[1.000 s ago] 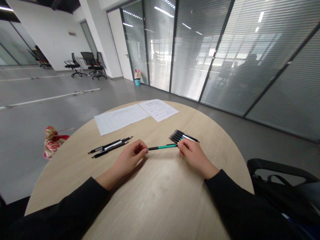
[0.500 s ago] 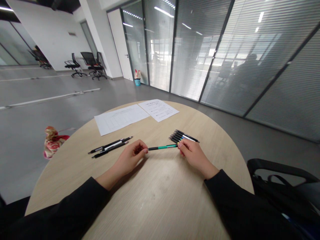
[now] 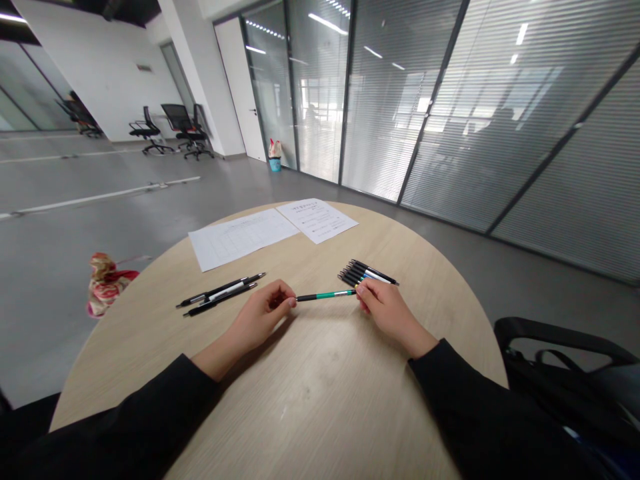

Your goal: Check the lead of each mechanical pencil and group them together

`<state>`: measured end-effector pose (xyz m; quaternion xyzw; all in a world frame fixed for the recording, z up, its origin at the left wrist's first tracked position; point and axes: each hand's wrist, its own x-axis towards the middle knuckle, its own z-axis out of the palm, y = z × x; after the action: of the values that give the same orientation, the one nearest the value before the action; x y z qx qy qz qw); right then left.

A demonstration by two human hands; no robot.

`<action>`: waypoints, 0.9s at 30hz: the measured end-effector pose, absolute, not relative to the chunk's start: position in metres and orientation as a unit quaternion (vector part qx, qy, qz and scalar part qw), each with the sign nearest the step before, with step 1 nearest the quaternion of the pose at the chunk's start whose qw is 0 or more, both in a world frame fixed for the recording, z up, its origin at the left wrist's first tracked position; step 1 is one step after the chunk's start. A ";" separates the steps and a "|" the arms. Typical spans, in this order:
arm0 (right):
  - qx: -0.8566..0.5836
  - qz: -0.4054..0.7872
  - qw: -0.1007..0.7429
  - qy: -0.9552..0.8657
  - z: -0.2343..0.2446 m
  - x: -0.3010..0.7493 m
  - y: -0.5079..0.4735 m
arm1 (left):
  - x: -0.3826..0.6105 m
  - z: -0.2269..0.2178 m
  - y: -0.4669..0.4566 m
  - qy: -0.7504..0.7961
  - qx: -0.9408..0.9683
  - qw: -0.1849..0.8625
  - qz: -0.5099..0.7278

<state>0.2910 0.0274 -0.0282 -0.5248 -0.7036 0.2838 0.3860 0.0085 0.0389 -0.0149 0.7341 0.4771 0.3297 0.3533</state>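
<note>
A green and black pen spans the gap between my two hands, just above the tabletop. My left hand pinches its black end between thumb and fingers. At the other end, my right hand has its fingers closed on the pen. Beyond the right hand lies a row of several dark pens, side by side, partly covered by that hand. To the left of my left hand rest a few more black pens, lying at a slant.
Two printed sheets lie at the far side of the round wooden table: a wide paper and a smaller paper. A black chair stands close on the right. A patterned bag is on the floor at left.
The pen appears turned slightly about its length, with a lighter patch showing near its right end. Both hands stay in place.
</note>
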 end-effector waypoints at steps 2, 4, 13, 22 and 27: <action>-0.524 0.280 0.383 -0.707 -0.029 0.291 0.028 | 0.008 -0.015 0.039 0.477 0.734 0.352 0.332; -0.524 0.278 0.382 -0.709 -0.029 0.291 0.028 | 0.008 -0.015 0.039 0.478 0.734 0.350 0.333; -0.525 0.282 0.376 -0.710 -0.026 0.290 0.027 | 0.011 -0.010 0.037 0.480 0.733 0.354 0.328; -0.526 0.282 0.374 -0.710 -0.028 0.292 0.027 | 0.010 -0.012 0.036 0.481 0.731 0.355 0.329; -0.526 0.281 0.373 -0.711 -0.029 0.292 0.028 | 0.009 -0.014 0.038 0.479 0.728 0.356 0.337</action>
<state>0.2924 0.0284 -0.0285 -0.5260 -0.7111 0.2805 0.3728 0.0088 0.0381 -0.0144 0.7281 0.4790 0.3367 0.3565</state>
